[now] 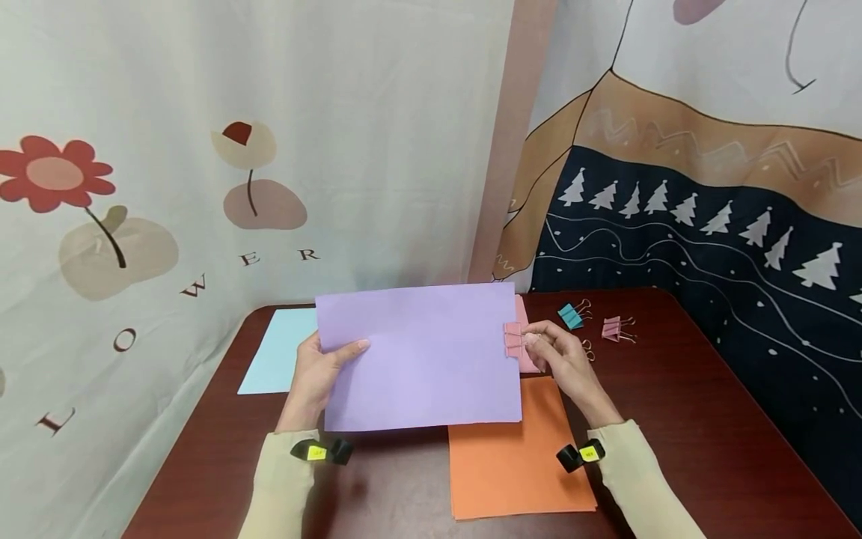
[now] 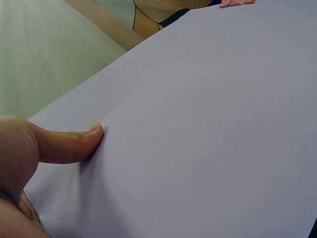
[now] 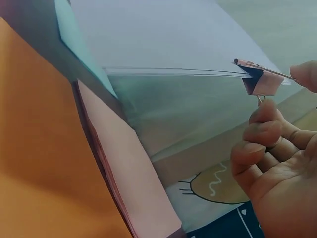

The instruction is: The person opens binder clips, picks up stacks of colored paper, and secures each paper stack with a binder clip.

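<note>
Several purple paper sheets are held up together above the table, their front face toward me. My left hand grips the left edge, its thumb laid across the front and the other fingers hidden behind. On the right edge sits a pink binder clip, with the sheets' edges inside it in the right wrist view. My right hand pinches the wire handles of this clip between thumb and curled fingers.
Orange paper lies at the front, pink paper behind it, and light blue paper at the back left. A teal binder clip and another pink clip rest at the back right. Curtains hang behind the table.
</note>
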### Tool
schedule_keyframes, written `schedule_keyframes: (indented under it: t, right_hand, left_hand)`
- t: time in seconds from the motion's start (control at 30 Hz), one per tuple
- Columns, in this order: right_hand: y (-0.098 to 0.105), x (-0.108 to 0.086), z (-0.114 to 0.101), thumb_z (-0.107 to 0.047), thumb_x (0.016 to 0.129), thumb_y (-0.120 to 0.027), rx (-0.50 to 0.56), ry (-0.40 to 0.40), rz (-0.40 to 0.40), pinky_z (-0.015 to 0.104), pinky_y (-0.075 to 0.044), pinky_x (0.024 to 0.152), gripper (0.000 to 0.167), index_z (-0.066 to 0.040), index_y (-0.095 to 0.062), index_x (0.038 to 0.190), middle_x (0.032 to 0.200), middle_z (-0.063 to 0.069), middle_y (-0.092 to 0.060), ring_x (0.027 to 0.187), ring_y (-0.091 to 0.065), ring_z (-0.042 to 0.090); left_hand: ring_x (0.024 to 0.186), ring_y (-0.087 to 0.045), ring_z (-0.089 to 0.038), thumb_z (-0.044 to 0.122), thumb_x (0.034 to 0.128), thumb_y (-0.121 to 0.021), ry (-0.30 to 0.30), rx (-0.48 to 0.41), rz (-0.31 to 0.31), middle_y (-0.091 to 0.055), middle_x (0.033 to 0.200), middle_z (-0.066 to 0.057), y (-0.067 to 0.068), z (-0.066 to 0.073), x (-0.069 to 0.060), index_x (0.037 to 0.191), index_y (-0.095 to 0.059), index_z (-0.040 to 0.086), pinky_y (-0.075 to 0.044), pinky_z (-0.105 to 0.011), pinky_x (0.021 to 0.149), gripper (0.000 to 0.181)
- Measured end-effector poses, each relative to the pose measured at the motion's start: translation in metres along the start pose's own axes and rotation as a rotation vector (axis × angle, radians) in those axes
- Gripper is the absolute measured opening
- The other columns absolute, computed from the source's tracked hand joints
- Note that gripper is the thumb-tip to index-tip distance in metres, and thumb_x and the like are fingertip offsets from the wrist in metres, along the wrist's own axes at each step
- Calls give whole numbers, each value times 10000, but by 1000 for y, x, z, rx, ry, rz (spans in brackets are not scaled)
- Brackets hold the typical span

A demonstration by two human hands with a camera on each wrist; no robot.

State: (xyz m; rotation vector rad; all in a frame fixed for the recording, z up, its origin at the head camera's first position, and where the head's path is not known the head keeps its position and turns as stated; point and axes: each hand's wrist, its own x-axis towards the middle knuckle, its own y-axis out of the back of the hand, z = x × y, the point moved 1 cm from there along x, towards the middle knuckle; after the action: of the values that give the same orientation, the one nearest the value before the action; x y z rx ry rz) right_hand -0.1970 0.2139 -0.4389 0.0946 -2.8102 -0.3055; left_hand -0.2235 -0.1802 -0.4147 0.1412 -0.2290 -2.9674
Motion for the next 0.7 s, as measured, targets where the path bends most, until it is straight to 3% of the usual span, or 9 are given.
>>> schedule_keyframes:
  t: [0.13,0.27,0.7]
  right_hand:
    - [0,0,-1,-216,1060,-555,-19,-36,15,283,-486,576,246,-4,-646,1142,752,63,-563,631,-533,188]
    - [-2,0,-2,-255,1056,-573,-27,-82,2,309,-487,584,252,-30,-656,1131,767,56,-566,643,-531,165]
    - [-21,3,-9,-316,1041,-608,-140,-147,-65,306,-538,627,295,-46,-697,1117,853,182,-630,698,-558,172]
  left_hand:
    - [914,-684,-143,240,866,-842,28,35,-33,-684,1205,-88,3,3,-1,1315,-618,65,-538,-322,787,531]
    - [944,-671,-146,256,925,-775,33,67,-55,-655,1293,-166,7,2,-2,1361,-596,49,-527,-312,795,514]
    - [956,-680,-161,302,971,-713,35,190,-82,-648,1317,-217,32,-8,1,1419,-553,36,-531,-307,792,546]
